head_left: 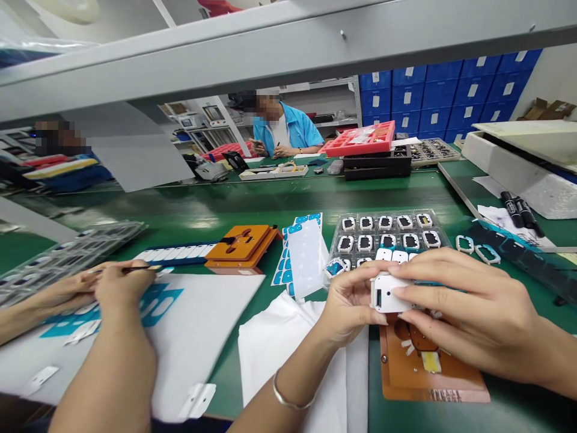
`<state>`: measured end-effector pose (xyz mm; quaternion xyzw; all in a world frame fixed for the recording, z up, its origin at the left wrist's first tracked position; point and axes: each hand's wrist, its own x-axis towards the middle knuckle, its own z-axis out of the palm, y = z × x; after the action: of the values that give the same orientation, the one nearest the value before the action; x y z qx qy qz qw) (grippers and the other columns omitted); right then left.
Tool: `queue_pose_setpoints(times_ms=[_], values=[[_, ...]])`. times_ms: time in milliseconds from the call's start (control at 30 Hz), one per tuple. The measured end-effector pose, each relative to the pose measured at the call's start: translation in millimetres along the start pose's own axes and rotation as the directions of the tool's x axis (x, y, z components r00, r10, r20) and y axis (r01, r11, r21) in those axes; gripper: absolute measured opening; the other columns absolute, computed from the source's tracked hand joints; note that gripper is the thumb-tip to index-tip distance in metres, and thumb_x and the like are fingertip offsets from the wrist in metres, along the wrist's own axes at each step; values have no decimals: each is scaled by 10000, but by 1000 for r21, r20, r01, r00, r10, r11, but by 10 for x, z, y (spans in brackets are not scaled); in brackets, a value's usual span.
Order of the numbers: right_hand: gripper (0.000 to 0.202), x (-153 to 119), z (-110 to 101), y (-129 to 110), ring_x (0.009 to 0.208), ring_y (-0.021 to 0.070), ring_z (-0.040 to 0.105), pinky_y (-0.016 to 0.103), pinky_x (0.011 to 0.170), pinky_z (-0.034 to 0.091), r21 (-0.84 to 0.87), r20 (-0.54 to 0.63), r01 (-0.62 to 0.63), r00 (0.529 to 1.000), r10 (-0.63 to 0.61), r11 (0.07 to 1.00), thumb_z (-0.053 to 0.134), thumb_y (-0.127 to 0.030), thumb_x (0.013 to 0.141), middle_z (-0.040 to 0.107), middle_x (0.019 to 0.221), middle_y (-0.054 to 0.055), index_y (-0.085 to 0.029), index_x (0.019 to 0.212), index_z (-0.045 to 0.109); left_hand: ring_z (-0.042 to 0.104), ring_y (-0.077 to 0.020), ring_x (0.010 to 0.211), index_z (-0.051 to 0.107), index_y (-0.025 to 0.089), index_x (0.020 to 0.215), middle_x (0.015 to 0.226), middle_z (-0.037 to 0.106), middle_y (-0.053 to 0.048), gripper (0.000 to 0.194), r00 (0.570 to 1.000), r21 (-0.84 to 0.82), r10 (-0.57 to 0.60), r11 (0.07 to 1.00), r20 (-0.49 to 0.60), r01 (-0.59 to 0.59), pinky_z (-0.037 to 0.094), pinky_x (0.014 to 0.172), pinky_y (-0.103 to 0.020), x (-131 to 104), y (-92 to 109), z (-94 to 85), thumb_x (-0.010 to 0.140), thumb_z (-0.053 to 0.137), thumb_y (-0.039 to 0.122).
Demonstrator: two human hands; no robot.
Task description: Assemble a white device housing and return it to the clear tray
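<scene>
The left wrist, ringed by a silver bracelet (283, 397), comes in from the near edge; both forearms are cut off by the frame. Beneath the hands, on the right, lies an orange fixture (401, 382), its far part covered by the fingers; a yellow piece (431, 362) shows on it, with blurred lettering along its near edge.

Above the fixture, the left hand (345, 304) pinches a small white casing (388, 294) at its left end, forefinger over the top, thumb under the lower edge. The right hand (478, 307) is closed on the other end, fingers across the face and thumb at the lower edge, so that end is hidden. A dark slot and a round hole show on the face.

Left of the fixture lies a rumpled white cloth (274, 346). Further left, a co-worker's hands (119, 279) hold a thin tool, hard to make out, over a white sheet (198, 325) with blue cut-outs.

Just beyond the casing, the hands block part of a clear tray (356, 233) of white frames. Left of it are sticker sheets (304, 258) and a second orange fixture (243, 240); right, two loose frames (464, 243) and black markers (518, 210).

Across the green table (279, 198) sit a red tray (360, 141) and a person in blue (302, 123), with blue bins (444, 90) behind. A grey beam (270, 54) obstructs the view above.
</scene>
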<state>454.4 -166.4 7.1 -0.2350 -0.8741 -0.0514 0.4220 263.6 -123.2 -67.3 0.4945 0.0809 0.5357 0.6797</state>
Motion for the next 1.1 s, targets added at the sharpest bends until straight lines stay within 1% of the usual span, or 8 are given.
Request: queue_pose_setpoints(times_ms=[100,233,300,400,633,800,967,1100], values=[[135,0,0,-4,1011,217,672,381,889,616,6,0,-6,1000,6,1000,614,-63,912,726,1103,134,-94,1009,703,664,-162,1134,766,423,1016,1166,739,23,447,1000,5,13,1000,29,-13,561,881,-221,2,-2,-3,641,930,244],[148,-2,-6,-3,1010,216,680,391,876,625,-9,14,2,1000,-2,1000,594,-78,932,729,1107,126,-124,1033,693,662,-146,1144,761,405,1045,1177,738,29,447,998,-9,35,999,56,-35,555,878,-193,14,-12,-5,666,916,226],[153,-5,-8,-2,1003,217,684,397,872,627,-14,19,-4,1000,4,1000,587,-83,939,730,1108,124,-136,1039,690,664,-147,1141,765,392,1040,1173,741,20,445,998,-16,40,999,45,-39,556,876,-193,16,-13,-2,660,919,219],[158,-9,-7,-4,999,221,689,406,875,628,-13,18,-11,1000,11,1000,583,-86,941,731,1109,124,-146,1041,690,675,-162,1117,776,386,1007,1143,751,2,439,999,-2,37,999,13,-37,567,887,-227,12,-7,4,631,935,225],[166,-1,-15,-10,972,221,701,392,868,633,-11,9,-8,1000,8,1000,598,-65,918,736,1089,128,-128,1041,691,688,-186,1096,781,404,974,1115,756,-11,446,1000,19,23,1000,-15,-22,581,878,-266,8,-10,2,589,954,258],[159,10,-28,-6,978,217,698,389,860,635,-9,11,-1,1000,1,1000,591,-69,925,736,1102,125,-137,1024,696,689,-187,1090,783,399,976,1118,753,-14,454,1000,5,27,1000,-13,-27,581,864,-252,3,-9,5,587,954,237],[160,14,-25,-8,993,217,692,379,869,630,12,4,-3,1000,3,1000,597,-59,916,734,1110,125,-123,1021,700,688,-154,1080,777,397,996,1132,752,6,451,999,-7,35,999,17,-35,577,848,-209,-2,-10,12,615,941,219],[158,7,-19,-6,971,219,698,395,852,633,-6,10,-7,1000,7,1000,591,-78,926,735,1103,124,-142,1024,698,689,-172,1082,779,400,992,1126,752,-1,457,999,2,37,999,-6,-37,583,857,-236,2,-15,8,602,947,234]])
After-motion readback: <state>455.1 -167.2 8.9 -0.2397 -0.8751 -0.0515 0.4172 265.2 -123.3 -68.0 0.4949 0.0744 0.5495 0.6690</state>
